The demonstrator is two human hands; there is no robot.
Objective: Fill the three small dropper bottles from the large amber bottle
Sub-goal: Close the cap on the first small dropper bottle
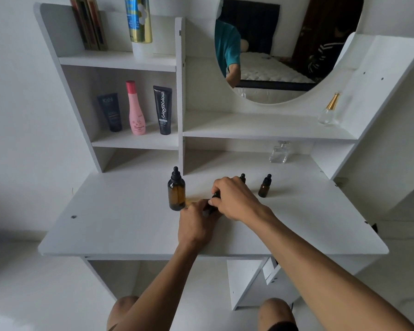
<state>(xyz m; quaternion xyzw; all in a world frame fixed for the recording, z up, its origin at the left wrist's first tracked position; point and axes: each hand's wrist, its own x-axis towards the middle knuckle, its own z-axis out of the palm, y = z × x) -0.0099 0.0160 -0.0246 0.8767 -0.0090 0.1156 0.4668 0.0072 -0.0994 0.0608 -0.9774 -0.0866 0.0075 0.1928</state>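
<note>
The small dropper bottle (212, 203) sits on the white desk (120, 225) between my hands, my left hand (196, 220) holding its body and my right hand (234, 199) pinching its black cap, and it could tip and spill if I twist too hard.

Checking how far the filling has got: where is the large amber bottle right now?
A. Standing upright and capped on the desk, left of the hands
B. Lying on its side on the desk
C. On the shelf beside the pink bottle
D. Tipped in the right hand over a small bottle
A: the large amber bottle stands upright on the desk with its dropper cap on, just left of the left hand and right hand, which work a small dropper bottle.
</note>
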